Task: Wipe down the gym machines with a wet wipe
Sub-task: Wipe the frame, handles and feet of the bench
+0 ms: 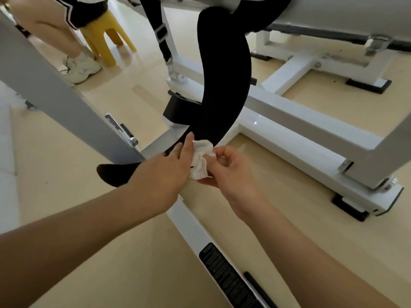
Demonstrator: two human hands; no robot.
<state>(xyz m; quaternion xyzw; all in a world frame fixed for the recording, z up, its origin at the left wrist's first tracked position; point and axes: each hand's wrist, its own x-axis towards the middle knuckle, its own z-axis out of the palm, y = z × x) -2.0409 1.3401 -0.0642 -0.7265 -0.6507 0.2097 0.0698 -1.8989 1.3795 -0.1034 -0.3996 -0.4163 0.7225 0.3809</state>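
A crumpled white wet wipe (201, 160) sits between my two hands, just below the lower end of a long curved black pad (223, 70) of a white gym machine (300, 127). My right hand (226, 172) pinches the wipe from the right with curled fingers. My left hand (166, 172) holds the wipe's left side, thumb raised against the pad's lower tip. A second black pad end (115, 173) pokes out to the left behind my left wrist.
A grey slanted machine post (57, 92) crosses the left side. White frame beams with black rubber feet (353, 210) lie on the beige floor. A white rail with a black label (224, 276) runs below my arms. A person's leg (55, 30) and a yellow stool (106, 34) are at top left.
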